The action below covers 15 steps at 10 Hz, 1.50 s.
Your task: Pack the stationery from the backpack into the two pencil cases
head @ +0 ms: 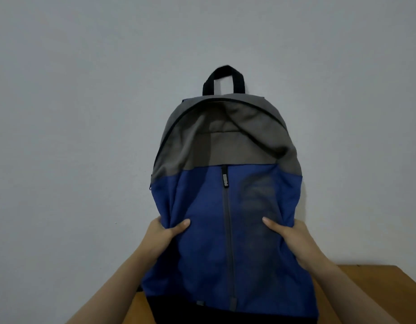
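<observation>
- Head view: the backpack [209,218] stands upright in the middle of the frame. It is blue in front, grey at the top and black at the base.
- Its bottom end sits low over the near edge of the wooden desk [389,284], and the plain pale wall [85,90] is behind it.
- My left hand [164,232] grips the bag's left side. The thumb [181,226] is pressed across the blue front, and the fingers are curled round the edge, mostly hidden behind the fabric.
- My right hand [288,232] mirrors it on the other side. Its thumb [271,224] lies flat on the front and the fingers are wrapped round the back, so both hands are closed on the cloth, which is bunched between them.
- The main compartment gapes at the top and grey lining shows inside. I cannot tell what it holds.
- The black carry handle [224,78] sticks straight up against the wall.
- The front zip [228,230] runs down the centre, closed. Its black pull tab [225,180] is up by the grey band.
</observation>
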Each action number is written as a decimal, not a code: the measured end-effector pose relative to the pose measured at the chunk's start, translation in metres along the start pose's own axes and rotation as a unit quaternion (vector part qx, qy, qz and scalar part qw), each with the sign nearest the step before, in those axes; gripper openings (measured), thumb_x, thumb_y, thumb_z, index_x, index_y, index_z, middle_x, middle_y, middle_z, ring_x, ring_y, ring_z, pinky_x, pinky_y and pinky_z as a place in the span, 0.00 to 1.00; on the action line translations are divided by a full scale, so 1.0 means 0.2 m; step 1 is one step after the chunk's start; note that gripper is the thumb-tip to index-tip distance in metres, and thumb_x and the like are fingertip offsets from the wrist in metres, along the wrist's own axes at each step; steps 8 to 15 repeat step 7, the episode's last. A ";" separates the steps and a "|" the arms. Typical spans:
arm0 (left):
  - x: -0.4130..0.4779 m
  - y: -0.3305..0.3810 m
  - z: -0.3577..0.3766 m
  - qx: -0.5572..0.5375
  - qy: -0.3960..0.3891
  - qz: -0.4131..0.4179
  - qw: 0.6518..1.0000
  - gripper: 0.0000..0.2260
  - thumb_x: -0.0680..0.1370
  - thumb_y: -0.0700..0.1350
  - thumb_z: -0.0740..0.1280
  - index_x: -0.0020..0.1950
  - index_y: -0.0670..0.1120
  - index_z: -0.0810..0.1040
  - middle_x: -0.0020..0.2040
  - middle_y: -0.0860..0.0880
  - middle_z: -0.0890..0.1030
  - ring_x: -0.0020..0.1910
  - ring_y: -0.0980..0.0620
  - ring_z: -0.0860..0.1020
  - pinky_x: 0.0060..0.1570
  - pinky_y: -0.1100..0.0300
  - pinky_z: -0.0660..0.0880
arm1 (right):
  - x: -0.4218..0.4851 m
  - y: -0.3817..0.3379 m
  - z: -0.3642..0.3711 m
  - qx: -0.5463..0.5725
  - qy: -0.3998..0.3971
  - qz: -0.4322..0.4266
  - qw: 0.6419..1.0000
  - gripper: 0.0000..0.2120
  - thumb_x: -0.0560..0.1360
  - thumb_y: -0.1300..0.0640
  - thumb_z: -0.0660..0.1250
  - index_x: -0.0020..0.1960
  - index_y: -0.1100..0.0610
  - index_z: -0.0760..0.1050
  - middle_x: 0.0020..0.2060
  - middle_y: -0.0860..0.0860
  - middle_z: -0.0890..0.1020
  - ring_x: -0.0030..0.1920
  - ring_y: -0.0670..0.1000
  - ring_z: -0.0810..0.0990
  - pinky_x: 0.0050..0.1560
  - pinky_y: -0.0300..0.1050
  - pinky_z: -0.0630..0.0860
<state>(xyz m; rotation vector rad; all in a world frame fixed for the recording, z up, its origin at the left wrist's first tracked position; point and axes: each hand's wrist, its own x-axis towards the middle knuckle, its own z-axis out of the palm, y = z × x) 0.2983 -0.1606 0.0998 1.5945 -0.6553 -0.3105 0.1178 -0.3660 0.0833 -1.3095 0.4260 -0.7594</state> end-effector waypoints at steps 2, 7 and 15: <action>0.08 -0.11 0.04 0.075 0.038 -0.017 0.996 0.20 0.72 0.47 0.72 0.61 0.46 0.71 0.56 0.47 0.79 0.50 0.48 0.78 0.47 0.59 0.75 | 0.03 0.08 0.00 -0.101 0.009 -0.039 0.994 0.13 0.74 0.56 0.68 0.59 0.53 0.73 0.54 0.51 0.80 0.53 0.52 0.79 0.55 0.48 0.76; -0.19 0.03 0.01 0.472 0.074 0.083 0.875 0.51 0.71 0.60 0.69 0.74 0.48 0.30 0.76 0.45 0.36 0.76 0.44 0.47 0.70 0.47 0.61 | -0.23 -0.05 -0.12 -0.509 0.096 -0.080 0.852 0.51 0.71 0.46 0.70 0.75 0.49 0.33 0.77 0.54 0.46 0.75 0.58 0.53 0.71 0.55 0.61; -0.19 0.03 0.01 0.472 0.074 0.083 0.875 0.51 0.71 0.60 0.69 0.74 0.48 0.30 0.76 0.45 0.36 0.76 0.44 0.47 0.70 0.47 0.61 | -0.23 -0.05 -0.12 -0.509 0.096 -0.080 0.852 0.51 0.71 0.46 0.70 0.75 0.49 0.33 0.77 0.54 0.46 0.75 0.58 0.53 0.71 0.55 0.61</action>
